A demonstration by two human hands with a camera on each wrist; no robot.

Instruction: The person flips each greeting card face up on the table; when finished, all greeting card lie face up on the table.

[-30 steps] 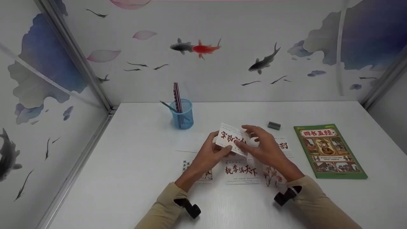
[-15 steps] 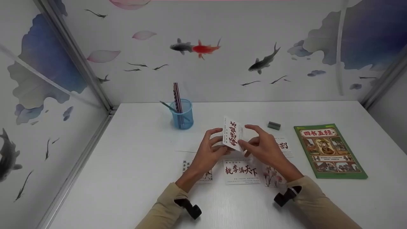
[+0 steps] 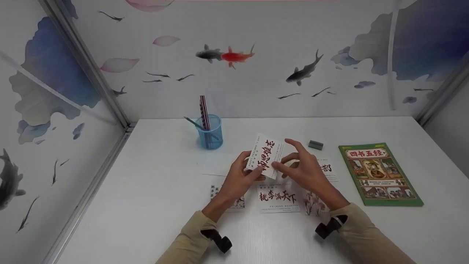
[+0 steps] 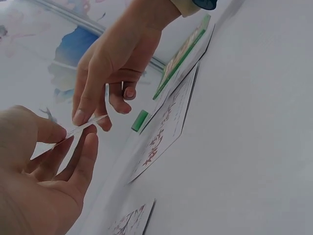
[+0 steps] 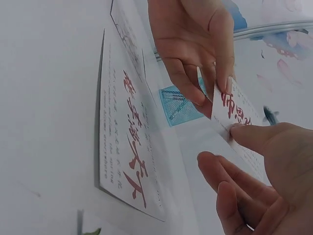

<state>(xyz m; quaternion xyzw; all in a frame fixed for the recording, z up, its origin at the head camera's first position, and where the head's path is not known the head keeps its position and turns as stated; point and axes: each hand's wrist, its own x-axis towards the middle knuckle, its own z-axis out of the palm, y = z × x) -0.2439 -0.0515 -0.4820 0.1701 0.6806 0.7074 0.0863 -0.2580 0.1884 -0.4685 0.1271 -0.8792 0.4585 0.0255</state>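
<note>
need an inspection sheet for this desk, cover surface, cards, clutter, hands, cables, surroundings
surface: white table, with several items on it
job's things: held card with red lettering, off the table; other cards rest on the table, some partly hidden
clutter: blue cup holding a pencil and striped sticks; small dark green block; green-bordered book at the right
grippers: left hand pinches the held card; right hand has its thumb on the card's face, grip behind it unclear
cables: nothing seen
surroundings: pale walls with printed fish and blue-grey shapes
</note>
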